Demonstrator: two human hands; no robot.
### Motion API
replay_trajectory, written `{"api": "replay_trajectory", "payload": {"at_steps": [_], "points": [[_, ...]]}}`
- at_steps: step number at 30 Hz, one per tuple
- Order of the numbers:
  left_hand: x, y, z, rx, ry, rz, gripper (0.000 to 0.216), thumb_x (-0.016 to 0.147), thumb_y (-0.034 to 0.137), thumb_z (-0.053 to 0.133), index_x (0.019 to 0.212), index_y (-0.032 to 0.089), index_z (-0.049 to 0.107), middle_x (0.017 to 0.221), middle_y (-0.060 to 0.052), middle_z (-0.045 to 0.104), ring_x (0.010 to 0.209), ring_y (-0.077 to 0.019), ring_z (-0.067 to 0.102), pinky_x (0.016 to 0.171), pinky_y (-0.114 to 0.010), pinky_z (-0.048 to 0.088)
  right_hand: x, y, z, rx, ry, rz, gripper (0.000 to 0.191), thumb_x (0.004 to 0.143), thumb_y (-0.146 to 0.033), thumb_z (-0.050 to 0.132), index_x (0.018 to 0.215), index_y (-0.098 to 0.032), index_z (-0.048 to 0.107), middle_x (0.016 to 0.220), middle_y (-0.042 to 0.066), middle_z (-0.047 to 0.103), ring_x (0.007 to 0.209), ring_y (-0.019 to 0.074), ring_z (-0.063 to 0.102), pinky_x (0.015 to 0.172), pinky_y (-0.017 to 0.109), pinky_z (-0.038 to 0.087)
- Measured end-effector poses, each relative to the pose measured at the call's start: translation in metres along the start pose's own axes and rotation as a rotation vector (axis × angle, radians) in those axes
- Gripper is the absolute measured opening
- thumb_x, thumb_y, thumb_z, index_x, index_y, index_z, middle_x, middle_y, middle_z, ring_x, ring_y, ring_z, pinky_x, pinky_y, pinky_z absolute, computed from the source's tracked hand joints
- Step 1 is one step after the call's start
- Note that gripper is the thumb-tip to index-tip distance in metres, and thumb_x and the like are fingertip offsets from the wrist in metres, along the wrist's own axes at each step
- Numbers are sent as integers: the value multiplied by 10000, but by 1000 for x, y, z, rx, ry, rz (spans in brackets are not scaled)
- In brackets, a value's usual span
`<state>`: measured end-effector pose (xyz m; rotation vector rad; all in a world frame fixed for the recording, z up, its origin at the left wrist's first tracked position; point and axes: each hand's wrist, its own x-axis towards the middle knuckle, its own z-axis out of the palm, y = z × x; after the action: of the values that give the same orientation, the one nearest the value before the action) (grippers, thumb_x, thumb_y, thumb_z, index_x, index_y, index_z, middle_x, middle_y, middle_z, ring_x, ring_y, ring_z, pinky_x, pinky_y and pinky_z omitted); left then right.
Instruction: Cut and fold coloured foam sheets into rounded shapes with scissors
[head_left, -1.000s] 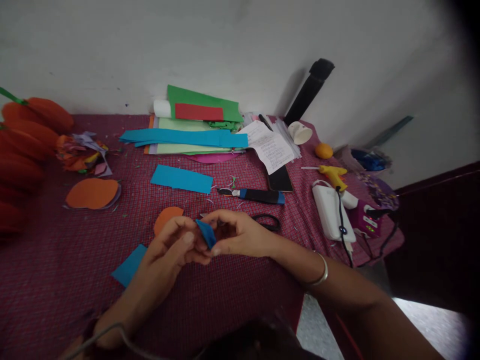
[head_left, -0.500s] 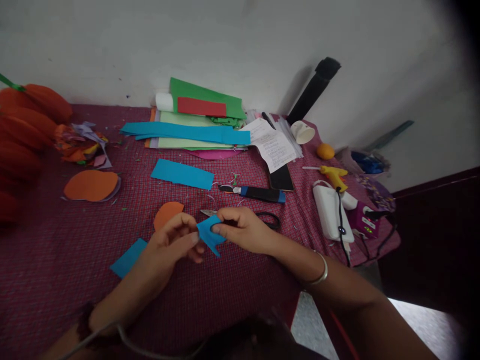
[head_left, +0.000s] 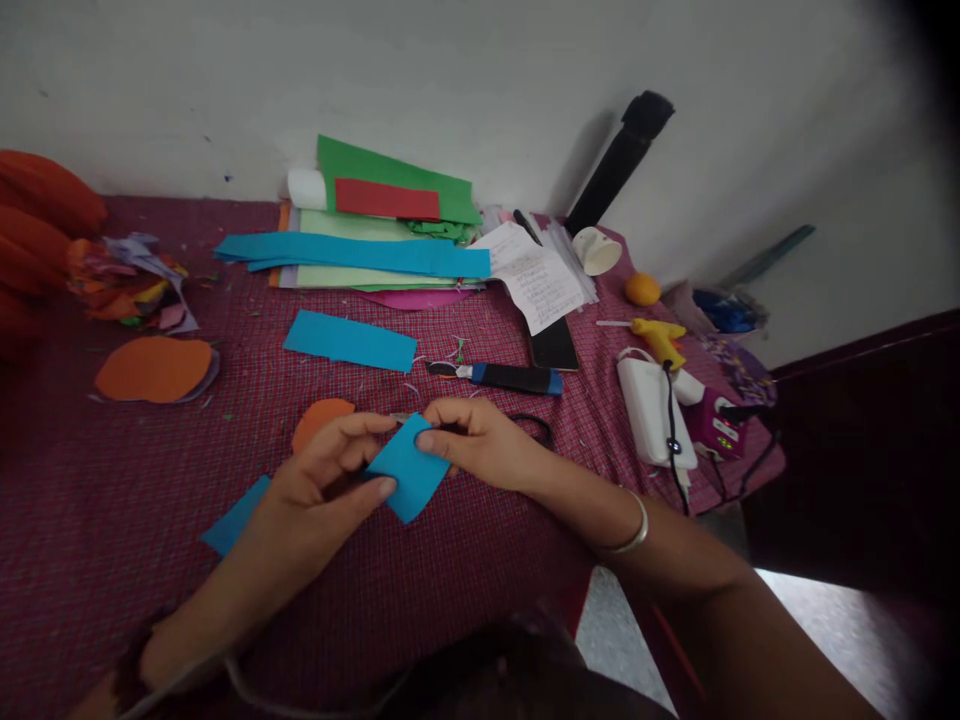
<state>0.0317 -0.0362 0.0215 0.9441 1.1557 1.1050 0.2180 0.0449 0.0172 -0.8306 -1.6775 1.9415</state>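
My right hand (head_left: pixel 487 445) pinches the upper corner of a small blue rectangular piece (head_left: pixel 411 472), paper or felt, between thumb and fingers. At its left edge, my left hand (head_left: pixel 319 490) has the thumb on the front, with the other fingers curled around behind. The piece is tilted above the table and looks flat. Behind my hands, a pair of scissors (head_left: pixel 534 428) is mostly covered; a dark handle loop shows. Partly under my left hand lie an orange round cutout (head_left: pixel 321 418) and another blue piece (head_left: pixel 236 517).
A blue strip (head_left: pixel 349 340) and a cutter (head_left: pixel 514 378) lie beyond my hands. Stacked coloured sheets (head_left: pixel 401 180) line the wall. Orange pumpkin-shaped cutouts (head_left: pixel 154 368) are at left. On the right are a yellow glue gun (head_left: pixel 660 340), a white box (head_left: pixel 654 410) and cables.
The small blue piece, folded or bent before, is now opened out flat and turned towards me. My left thumb has moved lower along its edge. The view has shifted slightly.
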Motion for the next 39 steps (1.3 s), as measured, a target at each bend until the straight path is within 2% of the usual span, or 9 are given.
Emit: {"api": "replay_trajectory", "payload": {"at_steps": [6,12,14,19,22,25,31,36,39], "points": [[7,-2,1,-306,165,-130,300,698,222,804,979,240,699,802,27,684,658,-102,625,590,-180,526,2,6,-3,211,59,-36,334,907,-497,541,853,-169,583,674,-29,557,539,71,509,505,208,438],[15,-5,-2,-470,175,-180,165,703,156,790,843,216,725,767,38,694,630,-66,612,591,-132,520,1,6,6,170,-77,0,360,788,-479,706,879,-159,569,731,-34,578,588,66,523,573,224,445],[14,-6,-2,-432,188,-164,160,721,176,778,864,216,720,799,24,712,674,-93,639,636,-170,542,1,6,11,170,-103,-21,389,726,-469,763,836,-164,547,737,-45,565,617,68,512,617,239,450],[6,-5,5,-210,138,-151,227,736,264,766,945,220,691,693,21,687,578,-117,607,527,-210,502,1,8,15,186,-90,-84,391,730,-473,759,794,-176,512,714,-49,566,640,79,531,653,251,450],[5,-3,8,-67,59,-88,136,738,286,749,829,203,692,643,29,661,564,-111,571,539,-213,484,1,9,12,121,-67,-71,368,765,-472,729,792,-175,515,669,-55,542,583,71,500,577,225,409],[6,-7,6,75,74,-28,149,766,317,706,692,195,666,607,31,636,557,-117,545,553,-231,470,-1,7,9,69,-46,-34,291,831,-432,658,825,-170,531,693,-36,558,597,78,516,583,229,422],[5,-12,0,153,46,-36,271,858,395,599,675,199,637,567,34,605,527,-116,526,552,-241,450,-1,2,7,43,0,7,101,835,-246,603,835,-169,538,698,-43,532,597,74,508,588,231,437],[3,-7,7,228,28,-26,199,856,399,604,814,204,616,558,48,594,485,-124,538,483,-233,441,-1,6,9,90,-6,-10,187,796,-255,656,903,-187,518,685,-62,530,551,72,521,519,214,442],[3,4,2,248,76,24,266,915,443,497,979,212,613,605,26,633,489,-147,575,464,-254,466,0,10,10,148,7,23,175,782,-247,654,890,-188,528,662,-68,539,502,69,532,488,209,449]]}}
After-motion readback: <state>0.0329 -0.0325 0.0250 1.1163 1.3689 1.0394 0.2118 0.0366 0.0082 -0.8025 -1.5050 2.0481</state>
